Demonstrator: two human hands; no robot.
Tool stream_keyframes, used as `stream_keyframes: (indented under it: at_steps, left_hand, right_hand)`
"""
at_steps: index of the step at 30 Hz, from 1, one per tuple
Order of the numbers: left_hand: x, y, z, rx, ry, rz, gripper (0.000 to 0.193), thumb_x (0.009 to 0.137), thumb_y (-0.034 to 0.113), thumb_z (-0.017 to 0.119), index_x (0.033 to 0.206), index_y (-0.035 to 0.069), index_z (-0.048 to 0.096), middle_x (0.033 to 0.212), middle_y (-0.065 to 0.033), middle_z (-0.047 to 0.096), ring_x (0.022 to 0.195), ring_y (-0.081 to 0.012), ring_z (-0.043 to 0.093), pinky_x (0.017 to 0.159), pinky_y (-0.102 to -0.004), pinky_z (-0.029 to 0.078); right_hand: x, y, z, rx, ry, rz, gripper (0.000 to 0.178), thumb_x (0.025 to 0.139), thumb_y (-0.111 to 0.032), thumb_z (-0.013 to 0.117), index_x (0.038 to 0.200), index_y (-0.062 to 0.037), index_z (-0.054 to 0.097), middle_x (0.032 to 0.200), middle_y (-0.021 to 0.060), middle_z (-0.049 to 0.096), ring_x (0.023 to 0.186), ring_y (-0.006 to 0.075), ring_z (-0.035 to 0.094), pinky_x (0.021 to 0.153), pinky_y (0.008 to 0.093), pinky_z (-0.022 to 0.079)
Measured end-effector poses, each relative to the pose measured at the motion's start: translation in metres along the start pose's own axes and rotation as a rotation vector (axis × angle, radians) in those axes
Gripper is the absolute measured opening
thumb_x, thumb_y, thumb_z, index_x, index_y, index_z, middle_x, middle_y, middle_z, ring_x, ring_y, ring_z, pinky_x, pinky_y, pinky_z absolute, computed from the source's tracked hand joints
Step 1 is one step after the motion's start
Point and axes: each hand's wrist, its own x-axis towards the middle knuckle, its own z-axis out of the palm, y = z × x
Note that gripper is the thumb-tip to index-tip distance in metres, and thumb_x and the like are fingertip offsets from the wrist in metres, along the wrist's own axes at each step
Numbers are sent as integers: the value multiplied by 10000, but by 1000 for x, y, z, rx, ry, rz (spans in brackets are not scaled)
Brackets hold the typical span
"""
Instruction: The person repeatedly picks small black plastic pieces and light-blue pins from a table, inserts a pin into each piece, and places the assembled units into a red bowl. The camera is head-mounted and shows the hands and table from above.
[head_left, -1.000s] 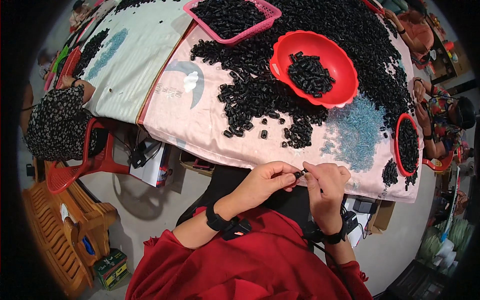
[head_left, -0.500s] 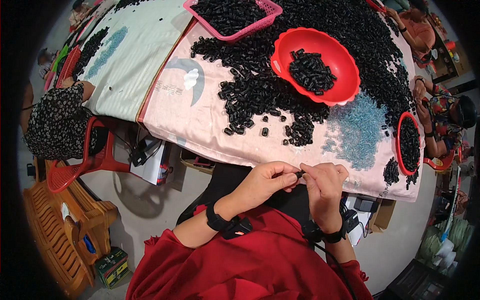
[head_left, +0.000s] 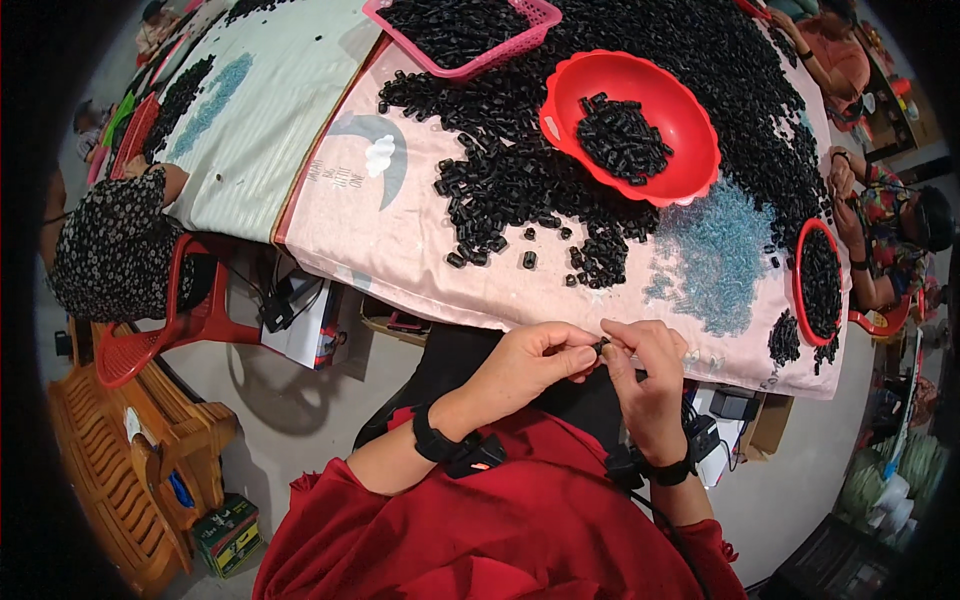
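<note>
Between my two hands, just off the table's near edge, is a small black plastic piece point(head_left: 601, 346). My left hand point(head_left: 535, 363) pinches it between thumb and fingertips. My right hand point(head_left: 645, 372) meets it from the other side, thumb and forefinger closed at the piece; whether they grip something else there is too small to tell. Loose black pieces point(head_left: 500, 195) of like look lie heaped on the pink cloth point(head_left: 400, 260) beyond my hands. A pile of small pale-blue clear pieces point(head_left: 725, 260) lies ahead to the right.
A red scalloped bowl point(head_left: 690, 130) and a pink basket point(head_left: 465, 72) hold black pieces, as does a red oval basket point(head_left: 800, 285) at right. People sit along both sides. A red chair point(head_left: 200, 325) and a wooden bench point(head_left: 110, 470) stand at left.
My right fingers have shifted slightly, the thumb and forefinger opening a little more around the black piece. My left hand stays nearly still.
</note>
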Motion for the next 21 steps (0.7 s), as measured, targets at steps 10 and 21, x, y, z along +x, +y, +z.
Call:
stream_keyframes:
  at_steps: [10, 21]
  left_hand:
    - [0, 6, 6, -239, 72, -132, 210, 1060, 174, 665, 1134, -2, 752, 1032, -28, 739, 944, -86, 671, 871, -255, 546]
    - [4, 5, 5, -235, 43, -126, 185, 1059, 223, 681, 1061, 48, 741, 995, -10, 728, 895, -73, 655, 840, -257, 542]
  right_hand:
    - [-2, -13, -7, -324, -89, -143, 481, 804, -133, 849, 1257, -67, 703, 1020, 29, 656, 977, 214, 638, 1028, 470, 326]
    - [-10, -7, 6, -480, -15, -222, 490, 792, -178, 847, 1251, -92, 698, 1004, 9, 639, 946, 190, 622, 1045, 488, 315]
